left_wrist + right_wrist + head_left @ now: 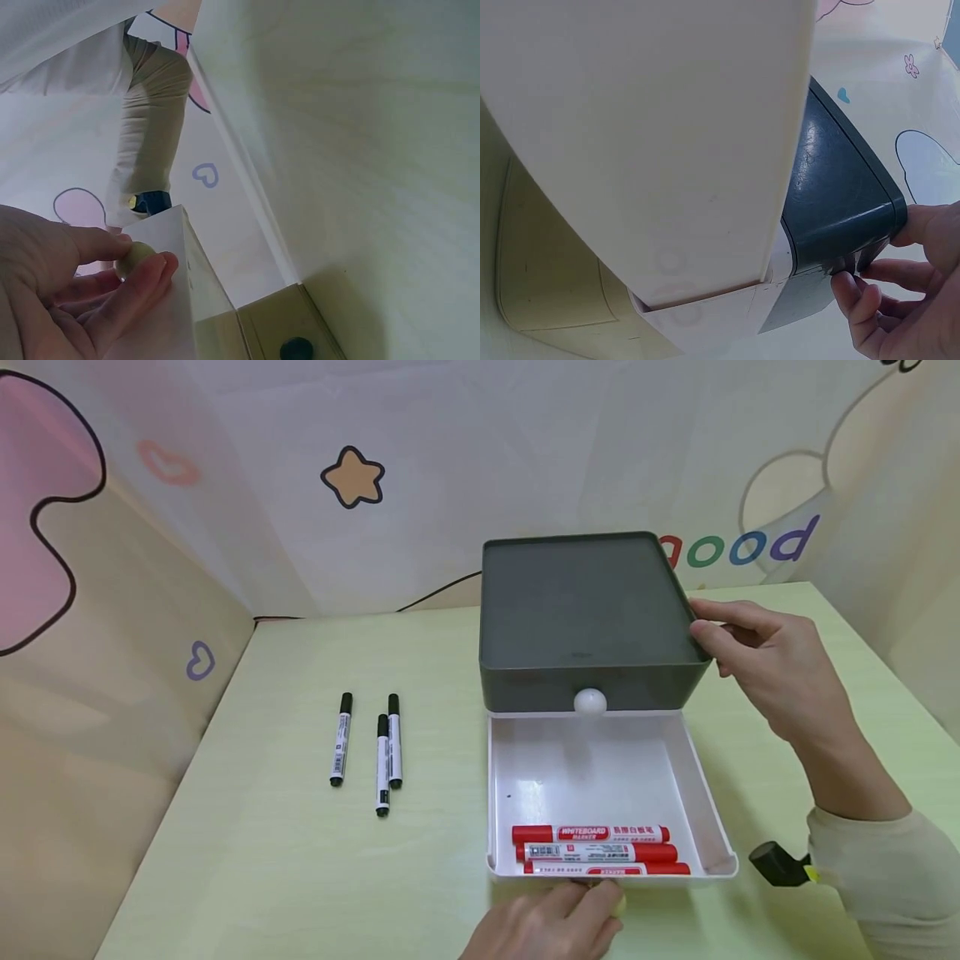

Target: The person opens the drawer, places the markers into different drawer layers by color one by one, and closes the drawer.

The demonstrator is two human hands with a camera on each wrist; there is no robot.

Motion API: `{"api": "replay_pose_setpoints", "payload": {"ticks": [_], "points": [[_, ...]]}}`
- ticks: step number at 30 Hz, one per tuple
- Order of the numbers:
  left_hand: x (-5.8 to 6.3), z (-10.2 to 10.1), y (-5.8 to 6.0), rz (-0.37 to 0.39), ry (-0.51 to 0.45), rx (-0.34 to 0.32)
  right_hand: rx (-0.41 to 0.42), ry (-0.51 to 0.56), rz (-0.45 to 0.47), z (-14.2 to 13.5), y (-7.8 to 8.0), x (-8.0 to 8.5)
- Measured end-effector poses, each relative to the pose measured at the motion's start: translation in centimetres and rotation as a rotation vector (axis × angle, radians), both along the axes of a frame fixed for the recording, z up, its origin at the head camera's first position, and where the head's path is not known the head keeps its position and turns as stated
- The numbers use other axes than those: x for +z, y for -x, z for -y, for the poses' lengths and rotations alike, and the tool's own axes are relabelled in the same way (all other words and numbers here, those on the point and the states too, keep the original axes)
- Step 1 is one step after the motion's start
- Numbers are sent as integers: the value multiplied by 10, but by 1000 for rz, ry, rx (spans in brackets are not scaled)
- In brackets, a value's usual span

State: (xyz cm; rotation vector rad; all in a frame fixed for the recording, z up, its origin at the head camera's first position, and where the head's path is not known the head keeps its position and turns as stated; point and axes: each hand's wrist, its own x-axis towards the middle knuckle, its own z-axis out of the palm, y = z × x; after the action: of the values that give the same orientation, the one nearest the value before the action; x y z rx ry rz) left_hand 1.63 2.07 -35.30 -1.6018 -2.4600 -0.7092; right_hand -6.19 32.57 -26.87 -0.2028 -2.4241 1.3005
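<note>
In the head view, a stacked drawer box with a dark grey top tier [585, 602] stands on the table. Its white middle drawer [585, 768] is pulled out toward me. Several red whiteboard markers [591, 852] lie along the drawer's front. My left hand [543, 922] is at that front, and in the left wrist view its thumb and fingers pinch a pale yellow knob [133, 261]. My right hand [783, 660] grips the right edge of the grey tier, thumb on top. The right wrist view shows its fingers [900, 274] around the dark corner.
Several black-capped markers [382, 764] lie on the table left of the box. A white knob [590, 702] sits on the grey tier's front. A yellowish bottom tier [262, 319] has a dark knob [296, 349]. Printed cloth [420, 468] walls the table's back and sides.
</note>
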Motion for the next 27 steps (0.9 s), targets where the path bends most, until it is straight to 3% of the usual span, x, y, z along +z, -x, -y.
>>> {"api": "replay_pose_setpoints", "payload": {"ticks": [10, 18, 27], "points": [[5, -8, 15, -65, -117, 26, -5, 1, 6, -1, -1, 0], [9, -16, 35, 86, -116, 51, 4, 17, -6, 1, 0, 0], [2, -25, 61, 86, -189, 127, 11, 30, -10, 0, 0, 0]]}}
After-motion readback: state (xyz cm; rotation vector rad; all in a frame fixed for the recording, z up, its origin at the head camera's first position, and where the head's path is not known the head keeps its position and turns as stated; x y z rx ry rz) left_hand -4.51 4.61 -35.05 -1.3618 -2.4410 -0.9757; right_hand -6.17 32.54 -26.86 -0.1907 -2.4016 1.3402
